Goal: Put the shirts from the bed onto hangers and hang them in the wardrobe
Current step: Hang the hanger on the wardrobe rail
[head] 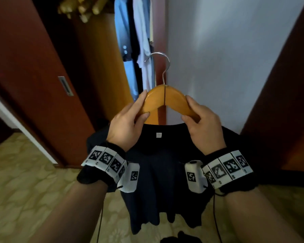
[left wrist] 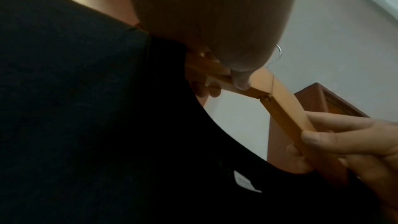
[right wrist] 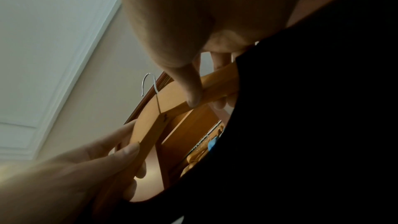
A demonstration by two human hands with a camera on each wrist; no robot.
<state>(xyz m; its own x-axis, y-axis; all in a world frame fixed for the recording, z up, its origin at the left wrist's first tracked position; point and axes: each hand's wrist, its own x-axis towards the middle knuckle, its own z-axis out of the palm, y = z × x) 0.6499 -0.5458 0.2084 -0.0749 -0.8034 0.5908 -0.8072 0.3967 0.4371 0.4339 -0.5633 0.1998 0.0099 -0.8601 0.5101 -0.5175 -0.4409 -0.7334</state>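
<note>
Orange wooden hanger with a silver metal hook (head: 165, 99) is held upright in front of the open wardrobe (head: 102, 67), hook up. Left arm of the hanger is pinched by the left hand (head: 125, 123), thumb on the underside, fingers (left wrist: 241, 81) over the top edge. Right arm is pinched the same way by the right hand (head: 203, 123), thumb (right wrist: 191, 91) against the lower edge. Dark navy T-shirt with a small white neck label (head: 158, 165) hangs below the fingers, its collar just under both thumbs and the hanger ends inside it. Light blue and white garments (head: 130, 41) hang in the wardrobe beyond the fingers. Patterned beige floor (head: 25, 190) lies below.
</note>
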